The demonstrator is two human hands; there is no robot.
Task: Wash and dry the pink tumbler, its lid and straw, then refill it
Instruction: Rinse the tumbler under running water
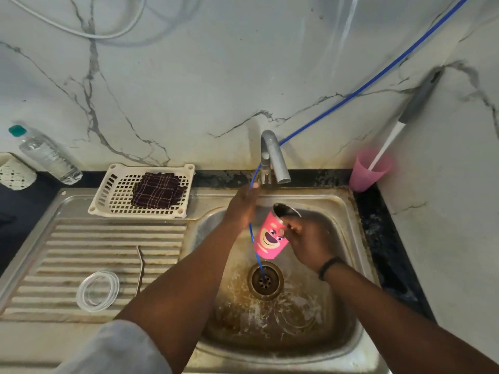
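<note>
Both hands work over the sink basin (337,344). Right hand (305,241) has its fingers curled round the pink tumbler (267,240) near its open rim, tilting the mouth up toward the back edge of the sink, under and just short of the tap spout (279,163). Left hand (241,206) reaches to the base of the tap, fingers at the thin blue hose (378,74); whether it pinches the hose or only touches it, I cannot tell. That hose runs down past the tumbler into the drain (266,282).

Judging by its metal-looking inside and printed outer wall, the tumbler is stiff, fairly light when emptied, and likely slick when wet. A wrap of fingers round the body below the rim looks like the safer hold, since a rim pinch could slip.

On the ribbed draining board at the left side of the sink lie a clear ring (97,291), perhaps part of the lid, and a thin metal rod (140,271) that may be the straw. 1 white basket (143,191) at the board's back edge holds a dark checked cloth (158,193), handy for drying. A plastic bottle (50,156) stands on the desk at the far left corner, and a pink cup (368,171) with a brush in it sits at the back right corner.
</note>
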